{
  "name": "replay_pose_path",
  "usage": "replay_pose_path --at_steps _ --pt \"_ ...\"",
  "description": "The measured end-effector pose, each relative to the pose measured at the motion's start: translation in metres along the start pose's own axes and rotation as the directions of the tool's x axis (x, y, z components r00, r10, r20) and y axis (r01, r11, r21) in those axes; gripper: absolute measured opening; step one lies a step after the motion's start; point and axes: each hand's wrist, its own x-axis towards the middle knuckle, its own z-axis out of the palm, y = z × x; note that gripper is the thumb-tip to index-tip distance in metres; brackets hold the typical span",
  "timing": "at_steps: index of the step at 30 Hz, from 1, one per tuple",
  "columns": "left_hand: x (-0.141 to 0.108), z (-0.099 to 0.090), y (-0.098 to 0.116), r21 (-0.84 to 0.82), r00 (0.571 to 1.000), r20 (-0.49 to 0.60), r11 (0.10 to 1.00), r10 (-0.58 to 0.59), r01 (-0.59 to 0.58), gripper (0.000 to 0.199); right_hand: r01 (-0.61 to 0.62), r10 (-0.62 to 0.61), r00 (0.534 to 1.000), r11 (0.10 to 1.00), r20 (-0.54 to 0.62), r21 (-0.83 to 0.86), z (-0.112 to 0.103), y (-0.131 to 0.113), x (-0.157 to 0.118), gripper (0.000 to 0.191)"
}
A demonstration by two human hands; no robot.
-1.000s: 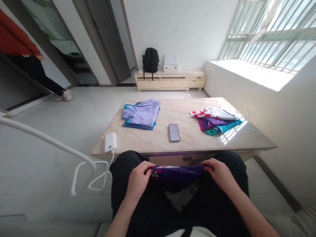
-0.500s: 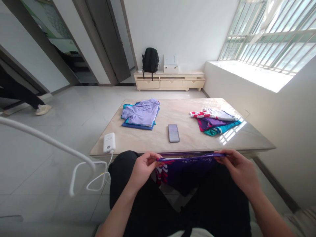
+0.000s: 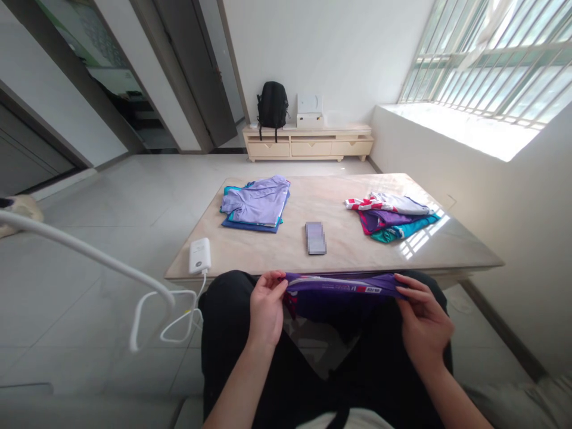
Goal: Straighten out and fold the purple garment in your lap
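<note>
While stretched flat over the lap just below the table [image 3: 268,256] edge, purple garment [image 3: 339,295]: left hand [image 3: 266,307] pinches its left end, right hand [image 3: 422,319] pinches its right end.

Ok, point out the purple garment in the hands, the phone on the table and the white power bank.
purple garment [image 3: 342,292], head view, middle of the stretched top edge.
phone [image 3: 315,238], head view, centre of its screen.
white power bank [image 3: 199,256], head view, middle of its top face.

White walls, pale tiled floor [image 3: 111,238] — barred window [image 3: 487,65] glaring.
</note>
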Motion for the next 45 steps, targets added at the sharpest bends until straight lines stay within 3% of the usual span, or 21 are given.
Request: replay_pose_path --at_steps 3,6,9,11,14,17,20,23,26,30,37,40,42,45 --pt "0.0 -0.001 0.002 -0.044 1.0 0.017 0.999 0.008 -0.007 0.027 -0.025 0.022 0.999 0.998 0.049 0.061 -0.003 0.004 0.002 0.003" --pt "-0.002 -0.001 0.003 -0.063 0.999 0.045 0.998 0.013 -0.01 0.026 -0.055 0.036 0.983 0.993 0.179 0.1 -0.009 0.008 0.009 0.005" --pt "-0.003 0.001 0.007 0.001 0.992 0.122 1.0 0.014 -0.014 0.026 -0.065 0.027 0.933 0.993 0.358 0.094 -0.02 0.007 0.023 0.004" --pt "-0.005 0.006 0.011 0.122 0.972 0.233 0.992 -0.003 -0.026 0.027 -0.075 0.032 0.873 0.995 0.487 0.069 -0.027 0.002 0.034 0.005" --pt "-0.013 0.02 0.019 0.324 0.89 0.451 0.942 -0.071 -0.089 0.031 -0.031 0.03 0.734 0.999 0.678 -0.01 -0.028 -0.015 0.048 0.009" --pt "-0.026 0.038 0.026 0.437 0.767 0.631 0.871 -0.118 -0.225 0.039 0.141 -0.07 0.599 0.99 0.798 -0.019 -0.015 -0.037 0.051 0.021" --pt "-0.043 0.053 0.031 0.457 0.631 0.762 0.809 -0.142 -0.369 0.053 0.237 -0.175 0.507 0.97 0.844 0.058 0.006 -0.052 0.043 0.025" --pt "-0.055 0.057 0.033 0.435 0.528 0.837 0.763 -0.147 -0.477 0.066 0.26 -0.208 0.503 0.962 0.839 0.083 0.019 -0.054 0.031 0.022" --pt "-0.058 0.052 0.03 0.442 0.515 0.849 0.7 -0.122 -0.562 0.073 0.237 -0.181 0.53 0.97 0.829 0.061 0.022 -0.048 0.022 0.022" --pt "-0.054 0.045 0.026 0.47 0.508 0.847 0.663 -0.153 -0.583 0.073 0.173 -0.141 0.481 0.983 0.865 0.064 0.019 -0.043 0.017 0.022" --pt "-0.053 0.045 0.026 0.455 0.391 0.884 0.67 -0.258 -0.587 0.083 0.111 -0.042 0.459 0.994 0.887 -0.011 0.02 -0.041 0.01 0.033" --pt "-0.051 0.044 0.027 0.443 0.347 0.893 0.689 -0.286 -0.574 0.084 0.172 -0.038 0.439 0.984 0.898 -0.043 0.02 -0.037 0.008 0.035" --pt "-0.048 0.042 0.025 0.448 0.338 0.891 0.699 -0.302 -0.557 0.088 0.218 -0.083 0.438 0.976 0.895 -0.016 0.023 -0.033 0.005 0.034" --pt "-0.042 0.038 0.018 0.482 0.37 0.87 0.721 -0.326 -0.497 0.094 0.233 -0.156 0.458 0.971 0.875 0.051 0.027 -0.027 0.0 0.034"
